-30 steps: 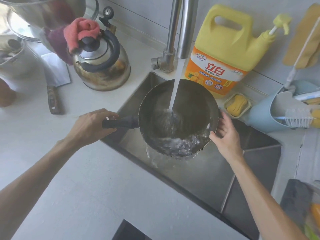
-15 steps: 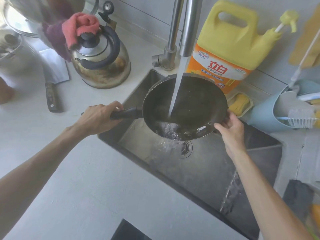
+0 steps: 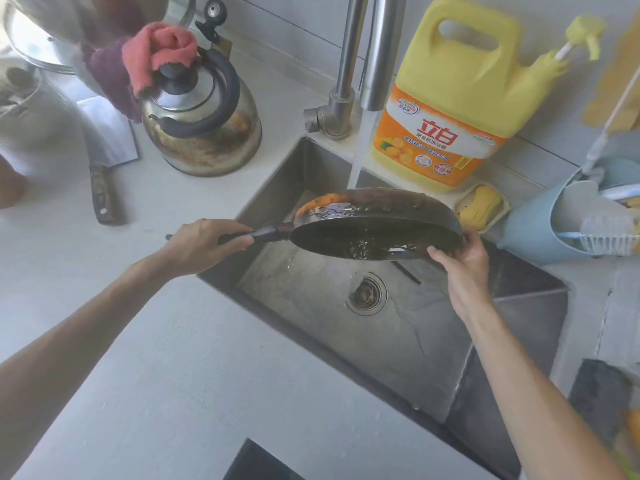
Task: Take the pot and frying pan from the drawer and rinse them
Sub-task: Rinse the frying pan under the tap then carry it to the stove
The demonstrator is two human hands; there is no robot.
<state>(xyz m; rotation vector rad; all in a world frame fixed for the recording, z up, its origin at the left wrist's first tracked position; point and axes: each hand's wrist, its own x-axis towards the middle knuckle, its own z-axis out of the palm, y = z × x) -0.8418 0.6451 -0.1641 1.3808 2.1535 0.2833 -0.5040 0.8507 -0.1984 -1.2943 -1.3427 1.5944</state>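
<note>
Right now, from the camera on my head, I hold the frying pan (image 3: 377, 233) over the sink (image 3: 408, 341) with both hands. My left hand (image 3: 204, 244) is wrapped round the dark handle (image 3: 268, 233), fingers curled over the top of it, so the pan sticks out to the right of my fist. My right hand (image 3: 460, 258) pinches the far rim of the pan, thumb on the near edge and fingers tucked behind it. The pan is tipped steeply, its inside facing me and downward, its scorched orange underside turned up toward the tap (image 3: 382, 53). Water (image 3: 360, 150) runs from the tap onto that raised back edge, and more water spills off the lower lip toward the drain (image 3: 366, 295).

On the counter (image 3: 173, 358) to the left stands a kettle (image 3: 204, 123) with a pink cloth (image 3: 156, 53) draped on its lid, and a cleaver (image 3: 104, 157) lies beside it. Behind the sink stands a yellow detergent jug (image 3: 460, 95), with a soap dish (image 3: 483, 206) just beside it and a blue caddy (image 3: 554, 223) holding a brush (image 3: 606, 233) further right.
</note>
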